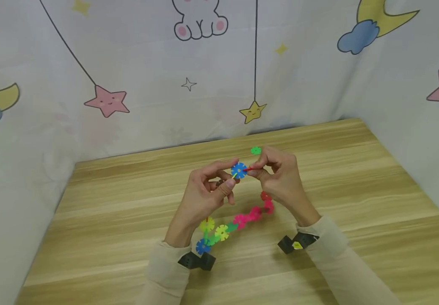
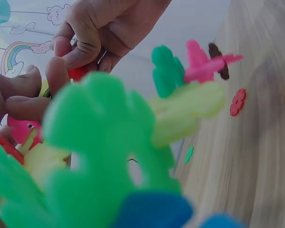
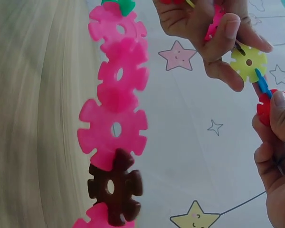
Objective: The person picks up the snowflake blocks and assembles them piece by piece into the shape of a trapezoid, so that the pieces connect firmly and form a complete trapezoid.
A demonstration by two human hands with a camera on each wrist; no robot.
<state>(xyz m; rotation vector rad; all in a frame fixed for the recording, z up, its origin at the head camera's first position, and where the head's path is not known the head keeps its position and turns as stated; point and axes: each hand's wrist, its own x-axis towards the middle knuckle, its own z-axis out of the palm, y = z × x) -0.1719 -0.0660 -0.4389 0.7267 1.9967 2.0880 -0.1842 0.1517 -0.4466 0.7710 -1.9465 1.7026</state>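
My left hand [image 1: 208, 186] holds a strip of notched plastic snowflake discs, its thumb and fingers about a yellow disc [image 3: 241, 69]. A blue disc [image 1: 238, 170], slotted into the yellow one, stands between the two hands. My right hand [image 1: 280, 169] pinches a red disc [image 3: 263, 111] at the blue disc's right edge. Below the hands hangs or lies a joined chain of discs, including a blue disc [image 1: 203, 246], a yellow disc [image 1: 222, 232] and pink discs [image 1: 240, 221]. A brown disc [image 3: 99, 185] joins pink ones in the right wrist view. Part of the strip is hidden behind my left hand.
A loose green disc [image 1: 255, 150] lies on the wooden table [image 1: 120, 203] beyond my right hand. A loose red disc [image 2: 238, 102] lies near the chain's pink end. A printed cloth [image 1: 147, 106] hangs behind the table and along its sides.
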